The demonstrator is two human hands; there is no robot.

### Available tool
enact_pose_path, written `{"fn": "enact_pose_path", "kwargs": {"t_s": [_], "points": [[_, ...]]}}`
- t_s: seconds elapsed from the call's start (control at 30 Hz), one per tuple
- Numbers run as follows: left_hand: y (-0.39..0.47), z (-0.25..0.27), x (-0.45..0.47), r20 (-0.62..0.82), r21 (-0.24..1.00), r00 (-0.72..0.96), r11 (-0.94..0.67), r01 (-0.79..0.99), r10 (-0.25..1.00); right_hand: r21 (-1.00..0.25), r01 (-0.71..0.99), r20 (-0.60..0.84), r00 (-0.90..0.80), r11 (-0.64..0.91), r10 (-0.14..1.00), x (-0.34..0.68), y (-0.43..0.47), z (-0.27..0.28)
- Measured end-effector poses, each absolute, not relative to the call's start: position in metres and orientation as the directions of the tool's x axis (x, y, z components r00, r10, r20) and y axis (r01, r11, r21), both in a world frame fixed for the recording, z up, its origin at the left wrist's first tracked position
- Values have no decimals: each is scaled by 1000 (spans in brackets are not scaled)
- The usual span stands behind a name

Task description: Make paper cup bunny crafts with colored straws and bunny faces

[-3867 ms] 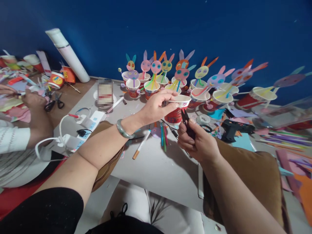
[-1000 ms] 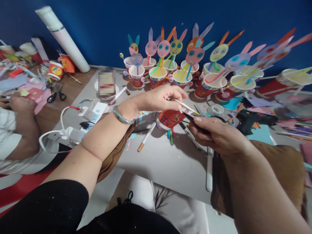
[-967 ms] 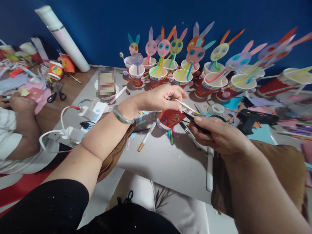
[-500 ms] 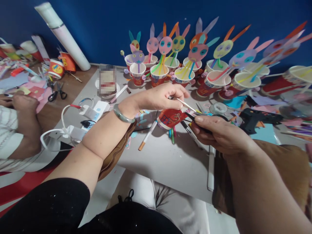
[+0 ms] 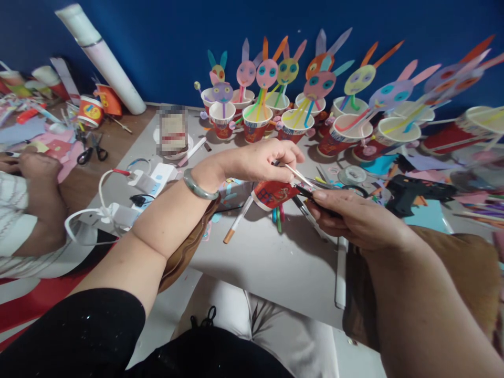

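My left hand (image 5: 271, 160), with a bangle on its wrist, has its fingers closed on the rim of a red paper cup (image 5: 275, 194). The cup is tipped on its side above the table, its base facing lower left and its pale rim (image 5: 298, 174) toward the right. My right hand (image 5: 342, 210) grips a slim black tool (image 5: 303, 191), whose tip is at the cup's side near the rim. Most of the tool is hidden in the fingers, so its kind is unclear. Behind the right hand are black scissor handles (image 5: 356, 190).
Rows of paper cups (image 5: 258, 118) with rabbit-faced figures stand along the blue wall. A black glue gun (image 5: 409, 194) lies at right, a marker (image 5: 238, 220) and a power strip (image 5: 157, 181) at left. Another person's hand (image 5: 39, 165) is at far left.
The cup has shifted slightly left and down in my left hand. My right hand and the black tool have dipped a little, with the tip close to the rim.
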State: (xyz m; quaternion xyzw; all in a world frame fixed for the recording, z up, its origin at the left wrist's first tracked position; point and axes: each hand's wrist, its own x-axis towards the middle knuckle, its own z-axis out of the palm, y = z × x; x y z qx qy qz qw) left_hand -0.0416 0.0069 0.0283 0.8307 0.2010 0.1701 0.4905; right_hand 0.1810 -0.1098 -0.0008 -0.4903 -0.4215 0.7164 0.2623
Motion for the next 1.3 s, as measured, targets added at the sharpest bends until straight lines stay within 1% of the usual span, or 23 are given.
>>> {"fn": "enact_pose_path", "kwargs": {"t_s": [0.2, 0.43, 0.63, 0.77, 0.93, 1.13, 1.3], "points": [[7, 30, -43, 59, 850, 898, -494, 184, 437, -857, 59, -491, -398, -512, 775, 183, -108, -4], [7, 28, -42, 94, 873, 866, -458, 165, 491, -863, 67, -484, -396, -501, 781, 183, -110, -5], [9, 26, -42, 99, 868, 878, -472, 154, 469, -875, 91, -471, -387, -476, 793, 184, -109, -5], [8, 27, -42, 104, 871, 860, -463, 163, 499, -878, 94, -468, -375, -470, 800, 183, -109, -5], [7, 29, -43, 71, 836, 888, -513, 195, 454, -897, 118, -439, -354, -426, 826, 182, -109, -5], [7, 29, -43, 69, 834, 888, -515, 199, 455, -897, 138, -440, -376, -420, 816, 184, -107, -7], [7, 28, -43, 77, 841, 866, -498, 209, 493, -925, 141, -381, -306, -354, 873, 178, -107, -8]]}}
